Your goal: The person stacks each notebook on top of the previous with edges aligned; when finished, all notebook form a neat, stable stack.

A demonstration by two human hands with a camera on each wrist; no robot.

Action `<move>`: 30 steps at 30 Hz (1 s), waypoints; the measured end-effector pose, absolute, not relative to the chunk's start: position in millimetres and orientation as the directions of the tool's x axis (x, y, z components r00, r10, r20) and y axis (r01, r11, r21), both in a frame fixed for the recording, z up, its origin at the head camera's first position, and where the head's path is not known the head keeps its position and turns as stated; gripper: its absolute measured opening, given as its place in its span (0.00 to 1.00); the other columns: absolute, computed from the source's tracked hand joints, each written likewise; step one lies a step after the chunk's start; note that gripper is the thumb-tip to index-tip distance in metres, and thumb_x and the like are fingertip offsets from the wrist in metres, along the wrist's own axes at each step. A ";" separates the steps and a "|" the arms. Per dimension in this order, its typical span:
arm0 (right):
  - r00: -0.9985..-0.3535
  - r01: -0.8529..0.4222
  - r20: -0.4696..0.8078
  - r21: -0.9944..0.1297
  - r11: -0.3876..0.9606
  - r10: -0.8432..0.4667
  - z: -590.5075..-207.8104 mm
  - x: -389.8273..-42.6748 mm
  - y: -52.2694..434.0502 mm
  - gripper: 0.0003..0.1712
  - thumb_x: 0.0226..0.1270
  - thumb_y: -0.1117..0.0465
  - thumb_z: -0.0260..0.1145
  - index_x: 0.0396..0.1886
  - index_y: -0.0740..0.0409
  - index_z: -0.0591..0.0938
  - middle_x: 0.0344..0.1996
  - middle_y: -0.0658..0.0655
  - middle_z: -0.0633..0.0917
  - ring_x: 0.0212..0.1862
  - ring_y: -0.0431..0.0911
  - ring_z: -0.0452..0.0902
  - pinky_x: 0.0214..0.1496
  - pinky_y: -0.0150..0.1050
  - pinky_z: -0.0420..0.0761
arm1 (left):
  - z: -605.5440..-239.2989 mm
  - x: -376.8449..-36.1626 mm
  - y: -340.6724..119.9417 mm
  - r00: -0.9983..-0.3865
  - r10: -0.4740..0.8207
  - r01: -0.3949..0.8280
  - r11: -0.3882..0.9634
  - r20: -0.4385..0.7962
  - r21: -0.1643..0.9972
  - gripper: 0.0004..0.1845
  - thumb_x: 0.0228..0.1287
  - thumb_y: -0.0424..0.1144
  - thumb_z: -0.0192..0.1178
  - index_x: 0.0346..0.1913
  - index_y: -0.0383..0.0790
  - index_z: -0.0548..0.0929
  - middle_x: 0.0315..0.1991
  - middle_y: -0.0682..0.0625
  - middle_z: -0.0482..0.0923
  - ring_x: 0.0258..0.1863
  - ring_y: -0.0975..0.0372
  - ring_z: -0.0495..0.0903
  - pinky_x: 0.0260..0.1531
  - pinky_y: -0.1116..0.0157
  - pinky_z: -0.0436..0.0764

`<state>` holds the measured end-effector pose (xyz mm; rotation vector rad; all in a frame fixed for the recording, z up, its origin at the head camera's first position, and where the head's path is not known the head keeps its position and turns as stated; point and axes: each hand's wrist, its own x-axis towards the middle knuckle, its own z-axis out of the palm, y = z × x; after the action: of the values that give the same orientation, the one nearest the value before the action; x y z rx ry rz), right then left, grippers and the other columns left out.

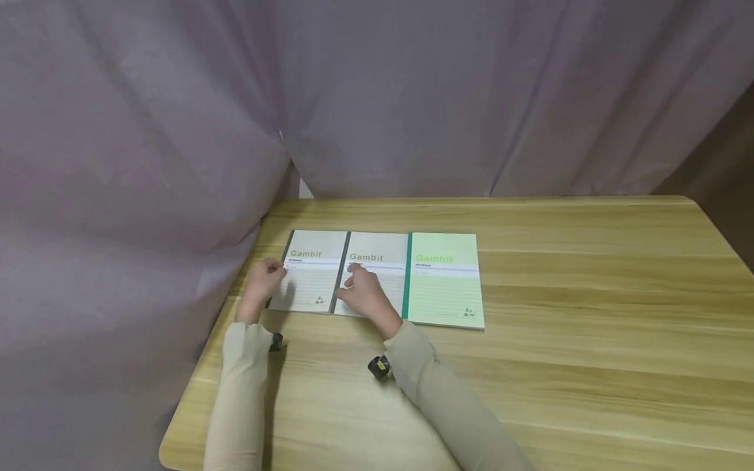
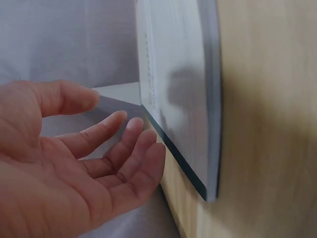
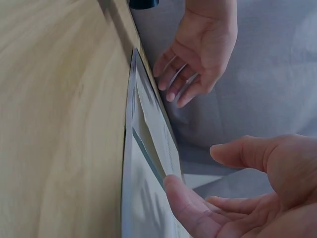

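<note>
Three Gambit notebooks lie side by side on the table. The left notebook [image 1: 307, 288] and the middle notebook [image 1: 379, 245] have pale covers and dark spines; the right one is a green notebook [image 1: 444, 294] with a darker green spine. My left hand [image 1: 261, 286] is at the left notebook's spine, and in the left wrist view its thumb and loosely bent fingers [image 2: 148, 163] stand apart around nothing. Over the middle notebook's lower left part hovers my right hand [image 1: 368, 296], its thumb and fingers parted and holding nothing. In the right wrist view a fingertip overlaps the middle notebook's cover [image 3: 141, 198].
The wooden table [image 1: 589, 294] stretches well to the right of the notebooks. Grey curtains [image 1: 389, 98] hang behind it and along its left edge. A small black wrist camera [image 1: 379, 367] sits at the right cuff.
</note>
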<state>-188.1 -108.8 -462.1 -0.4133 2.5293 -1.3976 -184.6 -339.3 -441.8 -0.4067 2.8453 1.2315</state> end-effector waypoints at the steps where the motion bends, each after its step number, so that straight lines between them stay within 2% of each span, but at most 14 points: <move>1: -0.934 -0.142 -0.055 -0.850 0.507 -0.354 -462.5 -188.3 -110.3 0.36 0.62 0.64 0.68 0.67 0.75 0.70 0.47 0.67 0.86 0.48 0.57 0.83 0.53 0.48 0.82 | -442.0 -184.4 -340.5 -0.963 -0.240 -0.253 0.657 -0.121 0.710 0.22 0.70 0.32 0.51 0.61 0.19 0.74 0.57 0.25 0.75 0.56 0.40 0.76 0.58 0.49 0.76; 3: -0.931 -0.151 -0.050 -0.849 0.506 -0.363 -463.5 -189.2 -112.3 0.33 0.63 0.64 0.67 0.66 0.75 0.72 0.47 0.68 0.85 0.43 0.56 0.83 0.51 0.47 0.83 | -442.3 -184.8 -342.8 -0.957 -0.255 -0.275 0.661 -0.135 0.698 0.23 0.70 0.33 0.51 0.62 0.20 0.74 0.59 0.26 0.75 0.58 0.40 0.76 0.59 0.49 0.76; 6: -0.932 -0.165 -0.035 -0.847 0.506 -0.361 -464.6 -190.8 -114.3 0.31 0.62 0.65 0.67 0.64 0.77 0.73 0.44 0.68 0.86 0.34 0.52 0.81 0.43 0.43 0.83 | -443.9 -186.6 -344.3 -0.955 -0.261 -0.285 0.674 -0.141 0.682 0.24 0.69 0.35 0.52 0.63 0.22 0.74 0.60 0.27 0.75 0.60 0.40 0.75 0.60 0.49 0.75; 8: -0.930 -0.179 -0.024 -0.842 0.509 -0.368 -465.3 -191.3 -115.7 0.23 0.62 0.66 0.67 0.53 0.79 0.79 0.46 0.68 0.85 0.29 0.49 0.76 0.36 0.39 0.80 | -445.3 -187.8 -345.7 -0.956 -0.260 -0.281 0.685 -0.134 0.672 0.24 0.68 0.35 0.52 0.63 0.22 0.74 0.60 0.28 0.75 0.60 0.40 0.75 0.62 0.49 0.74; 11: -0.925 -0.193 -0.025 -0.829 0.525 -0.378 -466.6 -191.2 -118.5 0.13 0.61 0.67 0.67 0.39 0.76 0.79 0.40 0.65 0.83 0.24 0.42 0.67 0.26 0.33 0.71 | -448.7 -189.2 -348.1 -0.957 -0.262 -0.277 0.697 -0.126 0.662 0.24 0.67 0.34 0.52 0.62 0.23 0.75 0.60 0.28 0.76 0.60 0.40 0.75 0.62 0.49 0.74; 13: -0.922 -0.186 -0.038 -0.831 0.525 -0.386 -467.2 -190.9 -120.2 0.10 0.59 0.69 0.68 0.34 0.74 0.78 0.33 0.62 0.80 0.20 0.41 0.61 0.21 0.32 0.65 | -451.3 -189.6 -349.4 -0.958 -0.256 -0.275 0.702 -0.128 0.657 0.24 0.66 0.34 0.51 0.62 0.22 0.75 0.59 0.28 0.76 0.60 0.40 0.75 0.62 0.49 0.74; 15: -0.921 -0.171 -0.051 -0.837 0.519 -0.386 -467.6 -190.7 -121.8 0.13 0.57 0.70 0.69 0.40 0.72 0.77 0.24 0.57 0.75 0.18 0.41 0.60 0.18 0.31 0.63 | -453.3 -189.4 -349.8 -0.958 -0.253 -0.278 0.702 -0.135 0.656 0.25 0.66 0.33 0.50 0.62 0.21 0.75 0.59 0.27 0.76 0.60 0.40 0.75 0.61 0.49 0.74; 18: -0.922 -0.161 -0.057 -0.843 0.513 -0.383 -468.1 -191.3 -123.7 0.16 0.55 0.71 0.70 0.43 0.73 0.78 0.20 0.52 0.72 0.16 0.40 0.60 0.16 0.31 0.63 | -454.4 -189.1 -349.5 -0.956 -0.257 -0.288 0.704 -0.144 0.649 0.26 0.65 0.33 0.49 0.63 0.21 0.74 0.59 0.28 0.76 0.60 0.40 0.75 0.61 0.49 0.74; 22: -0.924 -0.157 -0.059 -0.842 0.517 -0.378 -469.9 -192.5 -125.8 0.14 0.56 0.71 0.69 0.42 0.73 0.79 0.18 0.50 0.71 0.14 0.39 0.59 0.15 0.30 0.63 | -455.6 -189.5 -349.9 -0.951 -0.270 -0.300 0.706 -0.148 0.642 0.26 0.63 0.30 0.48 0.62 0.20 0.74 0.59 0.28 0.77 0.60 0.40 0.75 0.61 0.49 0.74; 27: -0.927 -0.141 -0.072 -0.842 0.520 -0.368 -470.9 -192.6 -126.1 0.13 0.56 0.72 0.69 0.41 0.72 0.79 0.17 0.50 0.71 0.14 0.39 0.59 0.14 0.30 0.63 | -459.8 -192.5 -352.8 -0.967 -0.217 -0.248 0.707 -0.131 0.662 0.25 0.60 0.24 0.44 0.59 0.13 0.73 0.59 0.22 0.73 0.62 0.37 0.71 0.63 0.46 0.72; 30: -0.927 -0.131 -0.081 -0.846 0.517 -0.366 -471.0 -192.3 -125.2 0.14 0.56 0.72 0.68 0.43 0.73 0.79 0.18 0.50 0.70 0.15 0.39 0.59 0.14 0.30 0.63 | -463.9 -194.5 -353.8 -0.973 -0.201 -0.226 0.688 -0.118 0.690 0.26 0.55 0.21 0.42 0.57 0.10 0.73 0.57 0.20 0.72 0.59 0.37 0.71 0.62 0.46 0.73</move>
<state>-192.3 -125.2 -471.0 -0.4200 2.5108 -1.3685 -194.5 -353.8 -463.9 -0.3609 2.8555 1.1741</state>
